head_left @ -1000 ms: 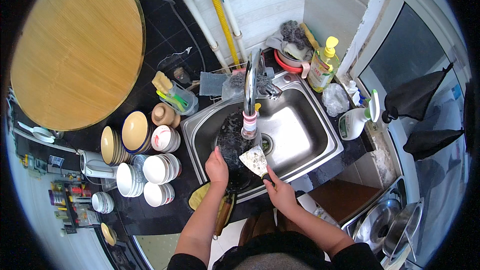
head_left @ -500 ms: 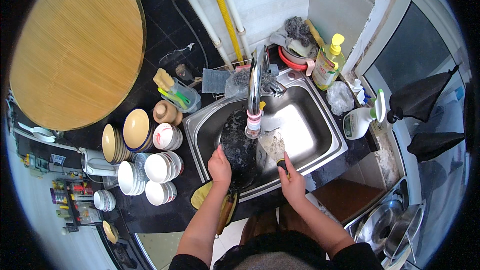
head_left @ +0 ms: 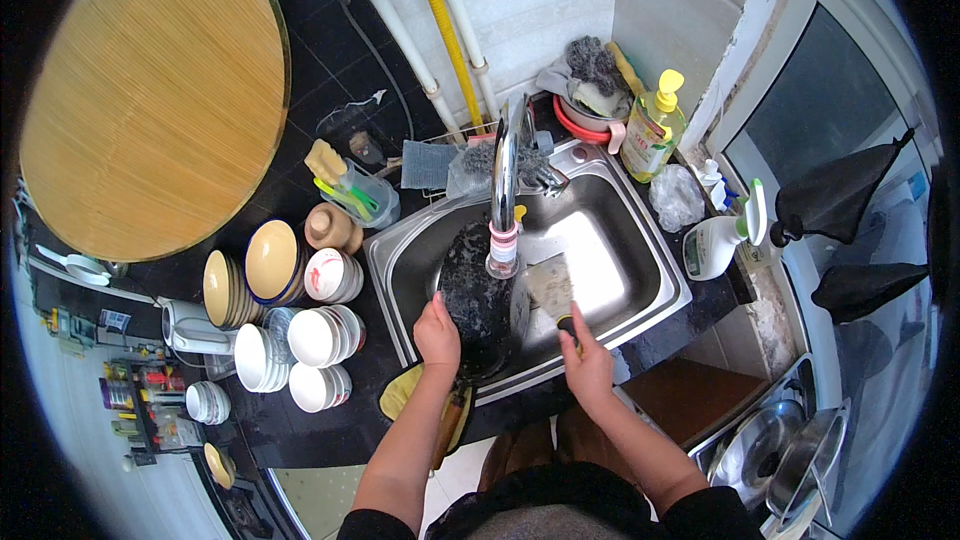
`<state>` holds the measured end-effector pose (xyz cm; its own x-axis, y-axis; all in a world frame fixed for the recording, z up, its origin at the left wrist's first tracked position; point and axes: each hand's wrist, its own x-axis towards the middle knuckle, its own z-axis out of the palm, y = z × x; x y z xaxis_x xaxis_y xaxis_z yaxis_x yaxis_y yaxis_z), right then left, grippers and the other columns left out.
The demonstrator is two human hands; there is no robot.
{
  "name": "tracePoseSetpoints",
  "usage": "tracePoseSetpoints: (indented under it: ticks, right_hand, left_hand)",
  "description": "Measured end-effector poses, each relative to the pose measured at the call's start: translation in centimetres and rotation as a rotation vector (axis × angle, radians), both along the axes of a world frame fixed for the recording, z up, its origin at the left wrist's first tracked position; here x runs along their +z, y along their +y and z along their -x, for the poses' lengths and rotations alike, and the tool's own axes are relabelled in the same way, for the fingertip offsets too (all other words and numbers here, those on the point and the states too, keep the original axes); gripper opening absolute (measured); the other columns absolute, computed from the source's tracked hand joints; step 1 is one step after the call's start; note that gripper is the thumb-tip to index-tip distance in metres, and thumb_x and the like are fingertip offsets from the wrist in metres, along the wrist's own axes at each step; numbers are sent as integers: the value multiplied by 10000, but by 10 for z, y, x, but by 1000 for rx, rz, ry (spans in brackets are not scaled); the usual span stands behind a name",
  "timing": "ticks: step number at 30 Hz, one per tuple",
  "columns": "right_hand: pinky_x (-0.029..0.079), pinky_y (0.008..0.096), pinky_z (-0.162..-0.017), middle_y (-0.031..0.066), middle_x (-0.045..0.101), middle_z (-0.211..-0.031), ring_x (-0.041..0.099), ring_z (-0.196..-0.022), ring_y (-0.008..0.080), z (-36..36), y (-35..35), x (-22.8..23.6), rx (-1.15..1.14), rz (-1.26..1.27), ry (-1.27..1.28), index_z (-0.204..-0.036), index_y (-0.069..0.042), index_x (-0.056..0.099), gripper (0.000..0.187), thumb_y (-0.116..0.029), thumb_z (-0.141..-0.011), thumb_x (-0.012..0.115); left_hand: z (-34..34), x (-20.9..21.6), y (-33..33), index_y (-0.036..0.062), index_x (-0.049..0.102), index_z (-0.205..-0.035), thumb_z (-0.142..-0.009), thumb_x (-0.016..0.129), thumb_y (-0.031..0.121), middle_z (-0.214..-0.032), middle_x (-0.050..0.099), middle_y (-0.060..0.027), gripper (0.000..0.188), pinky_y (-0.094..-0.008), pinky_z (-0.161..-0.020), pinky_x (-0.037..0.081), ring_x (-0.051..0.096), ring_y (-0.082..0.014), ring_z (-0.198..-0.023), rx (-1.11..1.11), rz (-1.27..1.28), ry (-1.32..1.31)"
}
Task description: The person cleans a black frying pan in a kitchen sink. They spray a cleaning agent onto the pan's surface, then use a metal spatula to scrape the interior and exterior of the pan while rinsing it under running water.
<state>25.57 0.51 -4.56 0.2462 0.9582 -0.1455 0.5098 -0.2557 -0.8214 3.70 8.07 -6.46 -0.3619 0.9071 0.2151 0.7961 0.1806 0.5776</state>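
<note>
A dark wok (head_left: 478, 305), its surface smeared and wet-looking, sits tilted in the left side of the steel sink (head_left: 640, 285). Its wooden handle (head_left: 452, 427) sticks out over the front edge of the counter. My left hand (head_left: 437, 333) is closed on the wok's left rim. In my right hand (head_left: 588, 358) is a scraper (head_left: 552, 286) with a broad, stained metal blade and a dark handle with some yellow. The blade hangs over the sink, just right of the wok. Directly above the wok comes the spout of the chrome faucet (head_left: 506, 180).
Stacks of white bowls (head_left: 315, 335) and yellow bowls (head_left: 272, 258) crowd the counter on the left, beside a wooden jar (head_left: 330, 228). Behind the sink's right corner stand a dish soap bottle (head_left: 652, 135) and a spray bottle (head_left: 712, 248). A yellow cloth (head_left: 398, 395) lies by the wok handle.
The scraper has shifted slightly to the right, and its blade has turned. My left hand stays on the wok's rim. The whole view has moved a little.
</note>
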Motion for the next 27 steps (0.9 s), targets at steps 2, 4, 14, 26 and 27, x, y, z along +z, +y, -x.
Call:
tracePoseSetpoints:
  ticks: [2,4,14,26,27]
  right_hand:
    - [453,371,-522,184,591,-674,599,-580,315,8,-10,-3,133,-14,-39,-1344,-166,438,496,-221,-875,589]
    - [442,376,-500,163,569,-623,574,-541,309,5,-11,-9,188,-102,-37,-1350,-179,432,500,-241,-879,587]
    - [453,382,-534,169,572,-620,569,-541,304,-2,-9,-9,21,106,252,-1352,-206,427,497,-276,-885,581]
    - [381,335,-452,99,430,-473,425,-422,176,11,-16,-33,117,97,286,-1379,-174,386,517,-306,-906,548]
    - [387,338,-456,99,432,-476,424,-420,176,11,-12,-29,103,173,425,-1378,-180,388,514,-306,-906,548]
  left_hand:
    - [-1,0,0,-13,574,-692,-961,422,281,-626,553,-252,426,-477,-536,423,550,-426,-590,1,-9,1]
    - [-1,0,1,-14,576,-694,-961,422,280,-626,554,-253,426,-477,-536,423,551,-426,-591,10,-30,-13]
    - [2,-2,-1,-16,570,-689,-956,437,252,-622,553,-250,401,-476,-532,420,552,-424,-590,-11,-22,-19]
    - [0,-1,0,-19,572,-686,-953,445,251,-630,557,-246,401,-461,-536,431,555,-412,-588,5,-21,-38]
    - [3,-3,1,-18,573,-684,-954,443,250,-637,559,-246,402,-461,-538,432,556,-411,-591,9,-38,-48]
